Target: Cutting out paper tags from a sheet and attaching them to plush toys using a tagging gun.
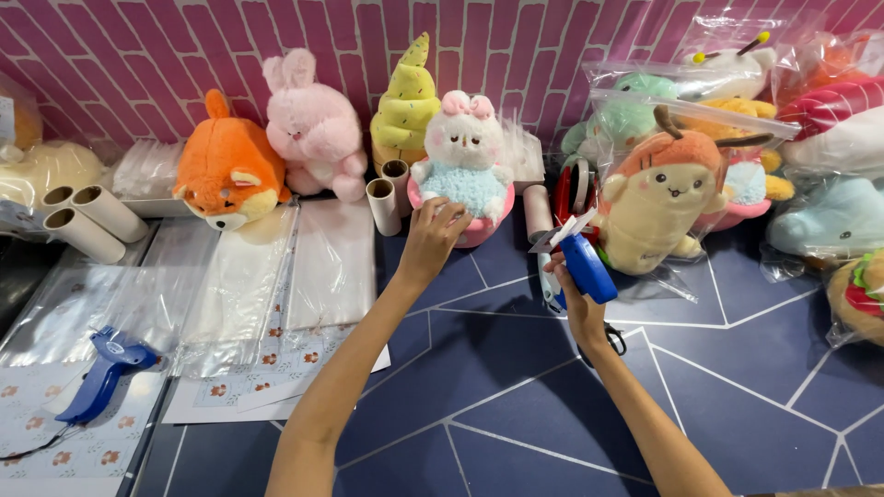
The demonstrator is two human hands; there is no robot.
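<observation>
While the left hand (431,232) rests with curled fingers on the pink base of a white plush toy (465,166) standing at the back of the dark blue table (516,387), the right hand (575,294) grips a blue tagging gun (582,262). Clear zip bags (686,92) on the right hold plush toys, one an orange-capped cream plush (656,198). Empty clear bags (244,276) lie flat on the left, near a second blue tagging gun (103,368).
</observation>
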